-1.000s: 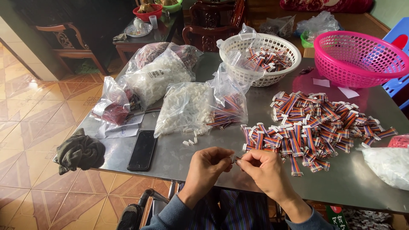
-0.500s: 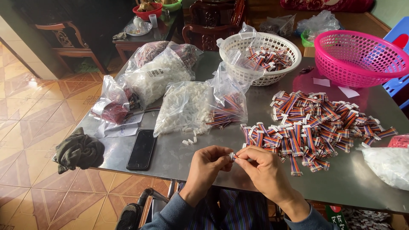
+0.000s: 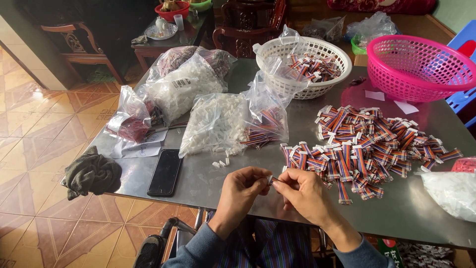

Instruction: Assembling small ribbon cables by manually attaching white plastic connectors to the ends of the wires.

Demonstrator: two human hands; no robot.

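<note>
Little changed since the earlier frames: both hands remain together at the near edge of the tabletop (image 3: 208,183), fingertips drawn slightly closer around the same small piece. Left hand (image 3: 244,191) raised from the near edge, wrist bent inward, fingers curled, thumb and forefinger pinched narrow on a small white connector (image 3: 270,179). Right hand (image 3: 303,192) opposite, knuckles up, thumb and forefinger closed on the other end of the same connector; whether a wire hangs from it cannot be told. Both forearms in grey-blue sleeves, rising from below the near edge.

Just beyond the right hand, toward the right half of the tabletop, a spread heap of multicoloured ribbon cables (image 3: 367,146) with white end plugs. Directly beyond the hands, near the middle, a clear bag of white connectors (image 3: 218,124) with a few loose pieces spilled beside it, and against it a bag of ribbon cables (image 3: 267,124). At the far edge a white basket (image 3: 297,82) holding more cables; at the far right corner a pink basket (image 3: 421,64). Toward the near left corner a black phone (image 3: 165,171) lying flat, and a dark cloth (image 3: 92,173) at that corner
</note>
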